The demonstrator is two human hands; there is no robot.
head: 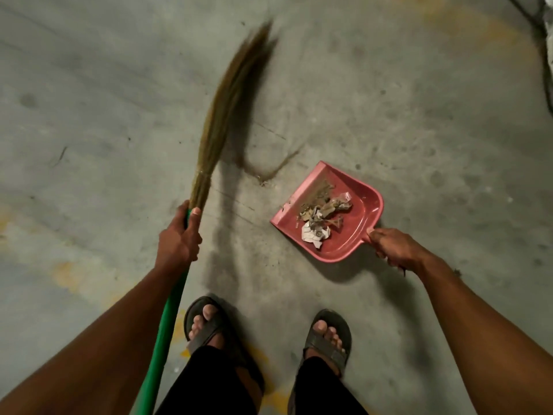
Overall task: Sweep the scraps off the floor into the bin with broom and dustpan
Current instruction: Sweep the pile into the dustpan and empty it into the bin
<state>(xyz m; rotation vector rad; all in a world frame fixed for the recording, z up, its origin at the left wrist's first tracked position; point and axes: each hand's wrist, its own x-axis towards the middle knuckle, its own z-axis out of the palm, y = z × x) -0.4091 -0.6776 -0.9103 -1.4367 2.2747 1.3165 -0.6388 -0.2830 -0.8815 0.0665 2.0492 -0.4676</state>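
Observation:
My left hand (179,235) grips the green handle of a grass broom (227,103), just below where the bristles are bound. The brown bristles are blurred and lifted off the concrete floor, pointing up and away to the far side. My right hand (392,247) holds the handle of a red dustpan (356,211) resting on the floor to the right. Inside the pan lie crumpled paper and other scraps (323,220) with some dust. A small bit of debris (263,182) lies on the floor just left of the pan's open edge.
My two feet in dark sandals (209,324) stand at the bottom centre on grey stained concrete with yellowish patches. A dark cable or object (541,22) shows at the top right corner. No bin is in view.

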